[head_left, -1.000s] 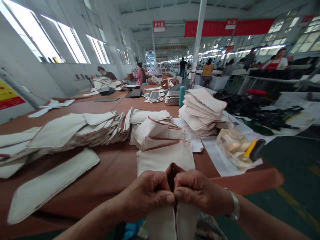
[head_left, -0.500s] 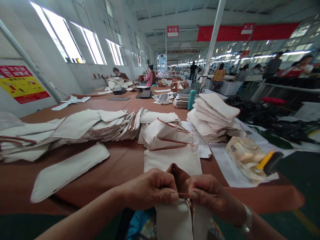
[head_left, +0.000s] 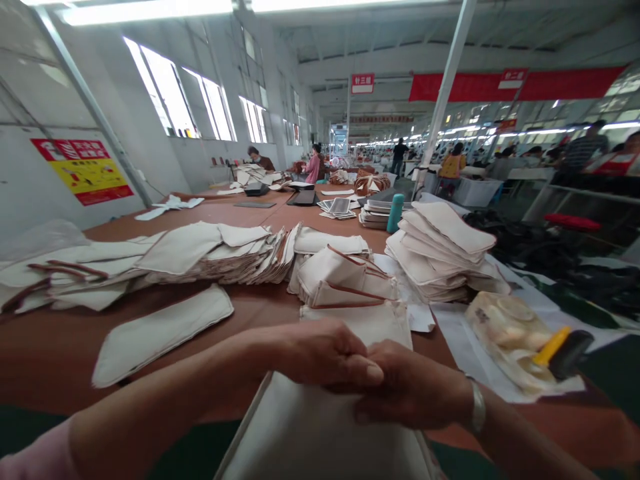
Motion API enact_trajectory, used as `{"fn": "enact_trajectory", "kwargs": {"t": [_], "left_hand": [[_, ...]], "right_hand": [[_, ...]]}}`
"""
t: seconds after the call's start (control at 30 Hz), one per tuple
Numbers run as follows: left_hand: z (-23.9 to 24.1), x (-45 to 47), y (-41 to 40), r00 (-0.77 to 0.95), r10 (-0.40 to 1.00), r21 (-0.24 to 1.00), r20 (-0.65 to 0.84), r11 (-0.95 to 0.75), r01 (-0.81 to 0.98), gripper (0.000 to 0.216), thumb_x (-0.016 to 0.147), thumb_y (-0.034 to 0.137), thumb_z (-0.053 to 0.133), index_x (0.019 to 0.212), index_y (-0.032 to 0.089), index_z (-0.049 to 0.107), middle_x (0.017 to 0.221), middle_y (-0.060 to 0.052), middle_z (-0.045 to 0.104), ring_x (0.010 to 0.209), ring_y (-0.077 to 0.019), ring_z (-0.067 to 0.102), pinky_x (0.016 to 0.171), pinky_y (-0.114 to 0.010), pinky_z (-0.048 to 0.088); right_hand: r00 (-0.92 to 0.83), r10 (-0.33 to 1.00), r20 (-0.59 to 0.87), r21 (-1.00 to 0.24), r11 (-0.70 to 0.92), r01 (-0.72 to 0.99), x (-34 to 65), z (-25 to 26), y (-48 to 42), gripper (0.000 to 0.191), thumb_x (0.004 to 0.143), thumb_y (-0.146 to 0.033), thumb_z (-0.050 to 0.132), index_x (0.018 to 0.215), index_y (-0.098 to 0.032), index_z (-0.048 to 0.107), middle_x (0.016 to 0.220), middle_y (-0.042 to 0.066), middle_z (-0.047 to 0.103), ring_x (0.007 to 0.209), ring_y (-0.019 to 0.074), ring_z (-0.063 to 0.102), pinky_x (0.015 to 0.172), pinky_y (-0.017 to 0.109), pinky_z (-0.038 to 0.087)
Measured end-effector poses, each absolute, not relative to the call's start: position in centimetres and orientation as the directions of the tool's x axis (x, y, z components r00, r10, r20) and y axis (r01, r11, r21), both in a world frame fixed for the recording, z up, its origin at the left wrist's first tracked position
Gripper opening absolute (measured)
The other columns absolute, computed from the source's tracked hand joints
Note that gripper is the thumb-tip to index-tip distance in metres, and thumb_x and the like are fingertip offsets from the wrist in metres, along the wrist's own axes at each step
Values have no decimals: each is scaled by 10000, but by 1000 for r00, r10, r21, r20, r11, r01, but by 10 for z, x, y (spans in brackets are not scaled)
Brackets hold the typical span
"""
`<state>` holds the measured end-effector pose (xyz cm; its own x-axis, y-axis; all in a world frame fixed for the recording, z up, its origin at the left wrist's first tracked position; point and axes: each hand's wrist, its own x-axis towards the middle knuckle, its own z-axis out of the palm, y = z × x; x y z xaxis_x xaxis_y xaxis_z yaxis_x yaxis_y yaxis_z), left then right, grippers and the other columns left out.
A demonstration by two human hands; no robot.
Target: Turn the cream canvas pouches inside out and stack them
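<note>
Left hand (head_left: 320, 353) and right hand (head_left: 413, 387) touching, fingers of both curled together, clamped on upper edge of cream panel (head_left: 315, 433); panel spreads below fingers, before brown table (head_left: 265, 310); exact fingertip placement hard to tell, partly hidden

Teal bottle (head_left: 395, 213), red banner (head_left: 455, 87) overhead, yellow-and-red poster (head_left: 83, 171) on wall (head_left: 25, 200), bright windows (head_left: 167, 90)

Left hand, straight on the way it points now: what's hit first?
The left hand would most likely meet the right hand first; they look to be touching or nearly so, though their overlap hides the exact contact.
</note>
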<state>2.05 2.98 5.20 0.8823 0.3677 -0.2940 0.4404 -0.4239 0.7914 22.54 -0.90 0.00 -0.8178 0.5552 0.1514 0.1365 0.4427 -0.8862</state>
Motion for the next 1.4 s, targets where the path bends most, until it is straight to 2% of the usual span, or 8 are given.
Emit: {"fn": "enact_trajectory", "kwargs": {"t": [0.17, 0.33, 0.5, 0.7, 0.9, 1.03, 1.3, 1.4], "left_hand": [[25, -43, 58, 799, 255, 799, -544, -135, 586, 492, 694, 602, 711, 845, 135, 688, 664, 21, 561, 604, -127, 460, 553, -194, 391], [21, -47, 40, 826, 286, 846, -486, -83, 527, 515, 702, 522, 745, 1072, 166, 705, 839, 5, 661, 742, -159, 553, 734, -226, 448], [38, -5, 15, 839, 415, 791, -351, -348, 503, 372, 673, 456, 779, 936, 194, 747, 722, 40, 627, 680, -140, 523, 582, -184, 378], [11, -13, 17, 717, 555, 787, -423, -167, 594, 481, 519, 469, 857, 848, 159, 692, 639, 67, 512, 578, -97, 405, 472, -175, 279], [-10, -18, 21, 752, 560, 909, -348, 5, 417, 447, 644, 479, 794, 870, 125, 641, 694, 51, 478, 624, -91, 384, 513, -189, 259], [-13, -4, 18, 717, 603, 917, -350, 64, 394, 381, 743, 456, 719, 868, 100, 671, 690, 25, 507, 632, -96, 385, 546, -199, 279], [-16, 7, 11, 718, 584, 926, -378, 258, 277, 346, 678, 424, 744, 755, 98, 657, 663, 6, 537, 591, -96, 392, 555, -208, 316], [-15, 10, 8, 714, 597, 930, -367, 220, 294, 291, 729, 393, 688, 756, 109, 629, 642, 22, 491, 577, -91, 360, 543, -209, 296]], "right_hand": [[-710, 684, 166, -870, 440, 221, 247, -28, -12, 277, 911, -359, 570, 808, -126, 679, 766, 40, 579, 736, 167, 535, 705, 254, 424], [-658, 751, 50, -876, 349, 332, 257, -55, -12, 306, 802, -447, 684, 713, -156, 663, 747, 24, 566, 703, 161, 527, 656, 242, 433], [-697, 711, 91, -964, 237, 116, 214, -27, -21, 372, 822, -468, 660, 1020, -157, 612, 889, 36, 565, 790, 171, 508, 696, 258, 429], [-584, 804, 113, -976, 202, 88, 200, -56, -34, 333, 895, -455, 576, 766, -164, 476, 699, -37, 404, 635, 107, 327, 542, 218, 285], [-484, 871, 83, -952, 213, 220, 216, -68, -38, 295, 935, -408, 524, 760, -174, 480, 686, -36, 397, 632, 112, 349, 546, 219, 294], [-495, 868, 37, -975, 139, 171, 216, -59, -36, 256, 939, -395, 519, 809, -175, 522, 704, -33, 407, 650, 114, 369, 563, 215, 309], [-429, 903, 18, -997, 51, 65, 214, -65, -41, 352, 953, -448, 458, 778, -154, 542, 669, -35, 381, 627, 116, 329, 567, 227, 285], [-394, 919, 26, -998, 44, 35, 211, -63, -42, 397, 965, -492, 408, 813, -151, 544, 696, -26, 407, 642, 121, 337, 580, 228, 304]]}}
